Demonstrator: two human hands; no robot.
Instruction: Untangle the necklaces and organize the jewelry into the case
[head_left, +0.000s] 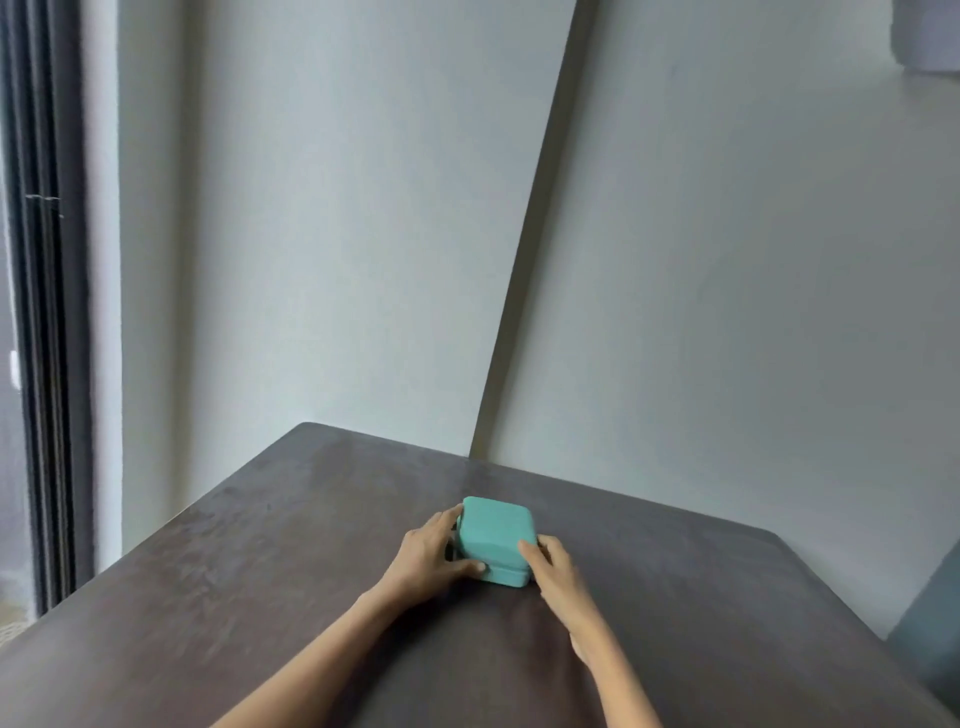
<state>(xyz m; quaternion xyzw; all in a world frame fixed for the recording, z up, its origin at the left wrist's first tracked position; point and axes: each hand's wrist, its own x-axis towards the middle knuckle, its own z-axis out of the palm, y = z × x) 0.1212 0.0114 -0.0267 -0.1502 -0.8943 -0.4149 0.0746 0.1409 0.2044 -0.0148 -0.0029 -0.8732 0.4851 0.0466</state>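
Teal jewelry case (496, 540), lid down, standing on the dark table (260, 571) between the two hands. No necklace or other jewelry is visible, so the stage cannot be read with certainty: either the sorting is complete and the case has been closed, or it has not begun and the case awaits opening. The left hand (426, 558) curls round the case's left side, its fingers (447, 519) reaching along the far left edge and the thumb lying against the near lower seam. The right hand (553, 569) grips the near right corner, fingertips on the lid's edge. Beyond the fingers the table runs to a pale wall (363, 260); a dark window frame (47, 312) stands far left.
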